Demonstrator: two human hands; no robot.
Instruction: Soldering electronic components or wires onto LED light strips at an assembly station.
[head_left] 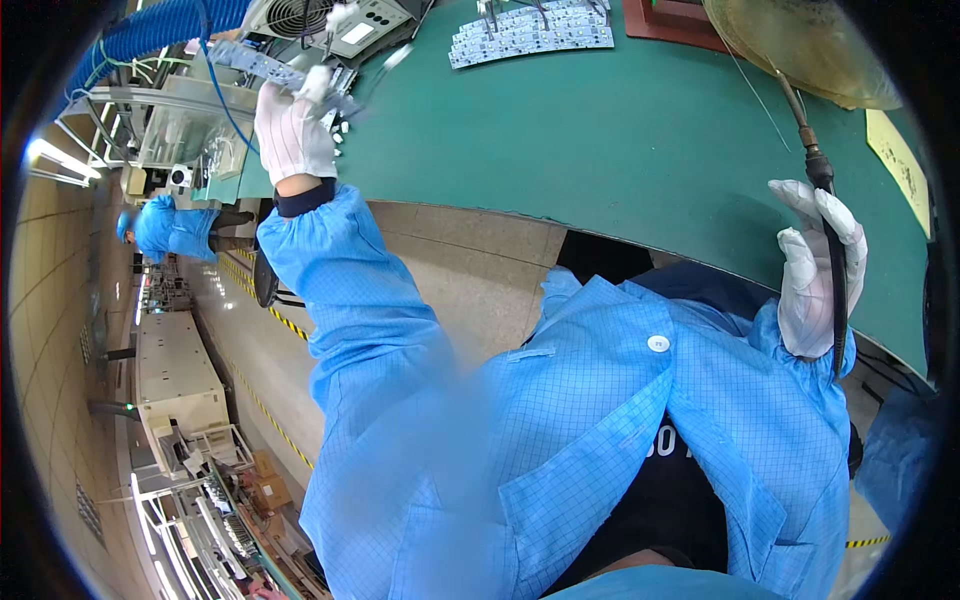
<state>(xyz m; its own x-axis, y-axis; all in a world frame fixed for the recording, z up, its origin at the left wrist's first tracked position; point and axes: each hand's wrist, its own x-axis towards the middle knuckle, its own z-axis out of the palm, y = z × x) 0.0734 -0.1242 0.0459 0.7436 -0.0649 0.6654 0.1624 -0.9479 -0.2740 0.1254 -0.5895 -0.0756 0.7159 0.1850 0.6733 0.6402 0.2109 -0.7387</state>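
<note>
My right hand (pixel 812 275), in a white glove, is closed around the black handle of a soldering iron (pixel 819 168) at the right side of the green bench. Its metal shaft points up and away, and its cord runs down past my wrist. At the far left, my gloved left hand (pixel 292 135) reaches over the bench among small white parts (pixel 340 130). Its fingers are drawn together, and what they hold, if anything, is hidden. A strip of circuit boards (pixel 255 62) lies just beyond those fingers.
Rows of circuit boards (pixel 535 35) lie on the green bench (pixel 560 140) at the back. A yellowed round cover (pixel 815 45) and a yellow sheet (pixel 898 165) are at right. A grey box with a fan (pixel 350 25) and a blue hose (pixel 150 40) stand back left. Another person (pixel 172 228) is farther off.
</note>
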